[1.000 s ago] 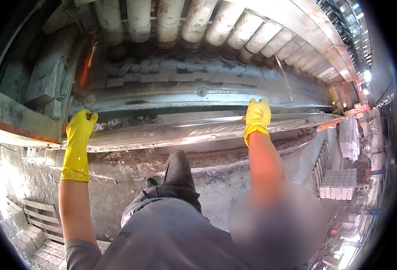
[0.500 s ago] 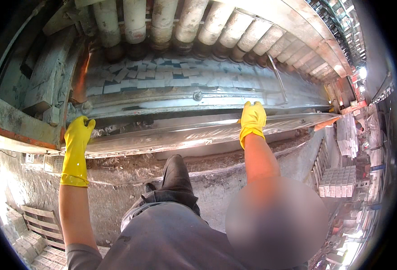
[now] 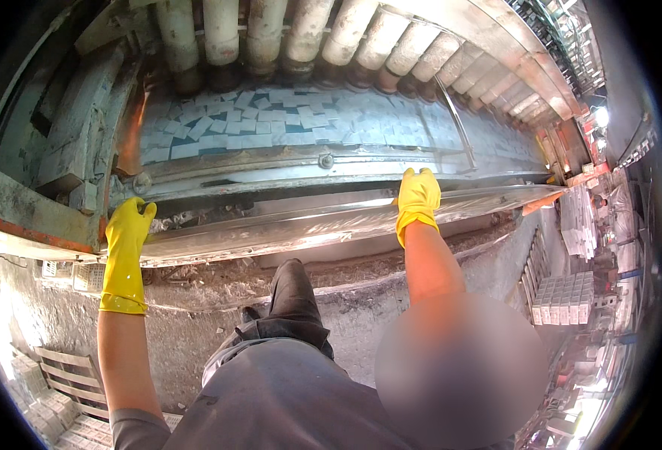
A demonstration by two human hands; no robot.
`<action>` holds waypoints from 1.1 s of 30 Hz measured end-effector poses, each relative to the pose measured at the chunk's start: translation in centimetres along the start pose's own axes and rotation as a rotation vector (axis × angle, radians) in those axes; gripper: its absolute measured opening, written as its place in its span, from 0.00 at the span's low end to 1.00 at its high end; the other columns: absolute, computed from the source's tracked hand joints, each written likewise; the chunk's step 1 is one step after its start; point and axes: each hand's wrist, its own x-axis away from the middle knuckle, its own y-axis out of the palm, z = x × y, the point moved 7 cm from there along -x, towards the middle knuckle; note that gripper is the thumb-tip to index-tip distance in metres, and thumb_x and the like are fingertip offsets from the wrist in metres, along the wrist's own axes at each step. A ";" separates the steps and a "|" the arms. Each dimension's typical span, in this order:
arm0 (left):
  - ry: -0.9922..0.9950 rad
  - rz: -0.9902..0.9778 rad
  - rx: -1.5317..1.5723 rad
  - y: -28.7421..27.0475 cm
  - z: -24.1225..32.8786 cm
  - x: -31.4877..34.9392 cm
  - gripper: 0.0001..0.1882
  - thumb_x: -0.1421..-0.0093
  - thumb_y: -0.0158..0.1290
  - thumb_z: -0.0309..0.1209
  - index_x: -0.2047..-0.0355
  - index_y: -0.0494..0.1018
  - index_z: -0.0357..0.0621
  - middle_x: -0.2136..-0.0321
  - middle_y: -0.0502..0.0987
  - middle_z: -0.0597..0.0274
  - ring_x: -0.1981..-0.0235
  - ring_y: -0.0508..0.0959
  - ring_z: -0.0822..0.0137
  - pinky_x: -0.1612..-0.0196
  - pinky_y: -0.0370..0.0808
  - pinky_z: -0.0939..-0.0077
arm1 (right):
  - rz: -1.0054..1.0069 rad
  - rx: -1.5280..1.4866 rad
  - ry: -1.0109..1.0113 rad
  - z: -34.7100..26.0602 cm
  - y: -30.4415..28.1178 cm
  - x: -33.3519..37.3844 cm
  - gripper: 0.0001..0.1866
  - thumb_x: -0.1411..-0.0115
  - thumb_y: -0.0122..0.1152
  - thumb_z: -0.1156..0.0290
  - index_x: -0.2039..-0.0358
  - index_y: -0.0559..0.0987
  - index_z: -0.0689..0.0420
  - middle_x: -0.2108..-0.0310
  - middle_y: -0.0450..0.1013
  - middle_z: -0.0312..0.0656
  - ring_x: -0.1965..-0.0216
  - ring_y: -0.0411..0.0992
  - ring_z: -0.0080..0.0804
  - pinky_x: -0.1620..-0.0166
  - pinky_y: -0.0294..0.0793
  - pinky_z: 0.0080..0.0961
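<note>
- Left hand (image 3: 128, 225), yellow rubber glove: fingers curled over the left end of a long metal bar (image 3: 331, 225), by the rusty orange frame corner (image 3: 38, 225).
- Right hand (image 3: 418, 196), same glove type, laid on the bar's top edge right of centre; fingers look wrapped over it. Hands well apart, both on the bar.
- Bar lies along the front edge of the machine bed (image 3: 308, 169), spanning nearly its full width, shiny w/ glare.
- Judgement: long, stiff, prob. heavy; smooth metal could be slippery, gloves help. A wide two-hand hold near the ends seems best for balance.
- Behind the bar: pale blue-grey tiles (image 3: 271, 127) on the bed, row of rollers (image 3: 301, 37) above.
- Stacked tiles (image 3: 563, 300) at right; dusty floor (image 3: 196, 300) below.
</note>
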 end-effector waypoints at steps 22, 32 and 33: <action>-0.017 0.006 0.021 -0.3 0.1 -0.4 0.24 0.36 0.60 0.52 0.51 0.82 0.46 0.53 0.85 0.51 0.49 0.83 0.48 0.47 0.78 0.54 | -0.014 0.034 -0.108 0.5 1.2 -1.2 0.30 0.32 0.52 0.56 0.42 0.77 0.71 0.56 0.81 0.65 0.65 0.84 0.56 0.56 0.82 0.44; -0.025 -0.028 0.041 -1.6 1.2 0.3 0.25 0.35 0.57 0.54 0.51 0.82 0.47 0.52 0.85 0.50 0.48 0.82 0.47 0.46 0.77 0.54 | -0.037 0.007 -0.041 0.6 1.4 -1.5 0.29 0.33 0.56 0.51 0.43 0.81 0.61 0.56 0.83 0.59 0.58 0.84 0.56 0.51 0.81 0.45; -0.018 -0.025 0.040 -1.4 1.0 0.2 0.25 0.35 0.57 0.54 0.51 0.82 0.47 0.52 0.85 0.50 0.48 0.82 0.47 0.46 0.77 0.54 | -0.020 0.042 -0.072 1.3 1.8 -2.3 0.29 0.33 0.56 0.51 0.42 0.80 0.61 0.56 0.83 0.59 0.59 0.84 0.55 0.52 0.81 0.44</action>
